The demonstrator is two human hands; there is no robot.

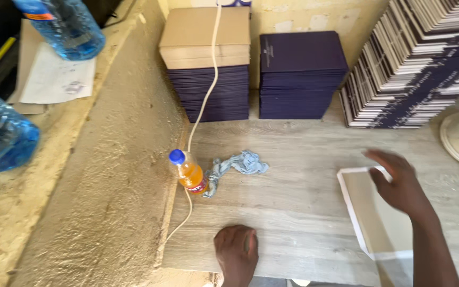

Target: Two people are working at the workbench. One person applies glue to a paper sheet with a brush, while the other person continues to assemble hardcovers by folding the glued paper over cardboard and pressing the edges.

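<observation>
My left hand (236, 251) rests flat on the near edge of the grey wooden table (298, 207), fingers loosely together, holding nothing. My right hand (399, 180) hovers, blurred, over the top corner of a white-bordered board (365, 212) lying on the right of the table; its fingers are spread and I cannot tell whether they touch it. A small bottle of orange drink with a blue cap (188, 172) stands at the table's left edge, beside a crumpled grey-blue cloth (237, 166).
Stacks of dark purple covers (299, 74) stand at the back, one topped with brown card (205, 37). A fanned pile of boards (410, 69) leans at the right. A white cord (203, 101) crosses the table. Two blue water bottles (65, 26) sit on the rough ledge left.
</observation>
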